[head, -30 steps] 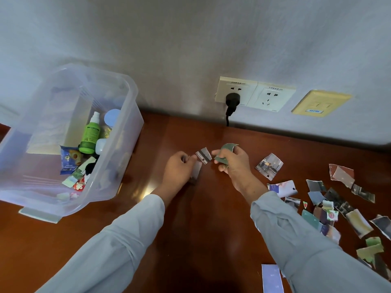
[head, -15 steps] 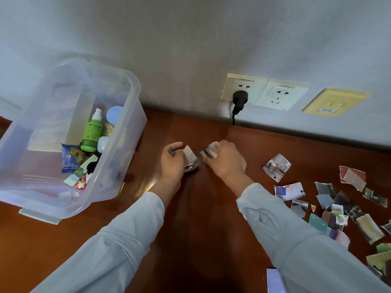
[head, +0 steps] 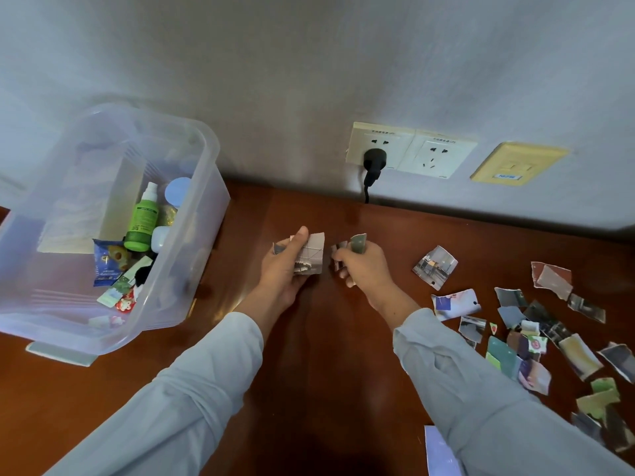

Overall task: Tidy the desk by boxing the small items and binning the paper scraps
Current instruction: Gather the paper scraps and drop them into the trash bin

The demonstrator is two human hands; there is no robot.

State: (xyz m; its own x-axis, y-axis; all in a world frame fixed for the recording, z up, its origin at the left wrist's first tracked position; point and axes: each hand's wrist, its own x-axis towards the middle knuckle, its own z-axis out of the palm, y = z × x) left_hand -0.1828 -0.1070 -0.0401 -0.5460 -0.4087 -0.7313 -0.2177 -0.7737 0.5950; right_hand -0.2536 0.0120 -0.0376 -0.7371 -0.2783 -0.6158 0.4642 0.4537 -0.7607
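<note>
On the wooden desk (head: 326,365) the small items (head: 141,221) already sit in the box (head: 213,156), and just right of it the left hand (head: 285,269) and right hand (head: 366,269) each clutch gathered scraps (head: 314,252), while loose scraps (head: 532,334) (no bin in view) wait farther right.

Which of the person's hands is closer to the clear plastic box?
Left. The left hand, gripping paper scraps, is just right of the box with bare desk between; the right hand sits farther right, toward the loose scraps.
</note>
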